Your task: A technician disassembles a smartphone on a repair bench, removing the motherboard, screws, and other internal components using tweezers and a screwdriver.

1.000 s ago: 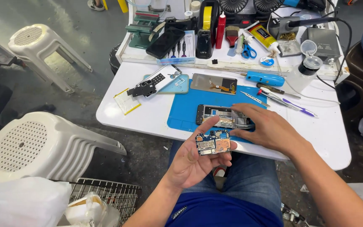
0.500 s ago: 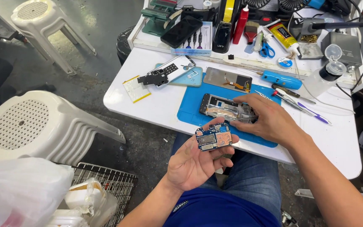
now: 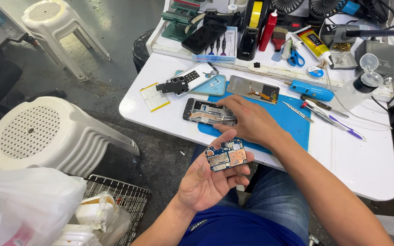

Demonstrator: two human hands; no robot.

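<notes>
A: While the left hand (image 3: 208, 180) lies palm-up over the lap, what does it carry?

B: Blue circuit board (image 3: 226, 155), resting on loosely curled fingers, thumb on its near edge. Board sits just short of the worktop (image 3: 365, 164) edge, near side of the blue mat (image 3: 292, 120).

A: Right hand (image 3: 247, 120)?

B: Palm down on the mat's left end, fingers bent, fingertips touching the opened phone frame (image 3: 208, 111). Not closed around it.

A: Containers?

B: Long white tray (image 3: 270, 68) along the far side of the mat: dark phone (image 3: 204, 36), red bottle (image 3: 267, 32), blue-handled scissors (image 3: 296, 58), yellow glue tube (image 3: 314, 43). Left of the mat, on the floor, a wire basket (image 3: 124, 200) holds pale plastic tubs (image 3: 94, 212); its other contents are hidden by a white plastic bag (image 3: 19, 205).

A: On the mat itself?

B: Phone screen panel (image 3: 253, 89) at the far edge, tweezers (image 3: 296, 110) to its right.
</notes>
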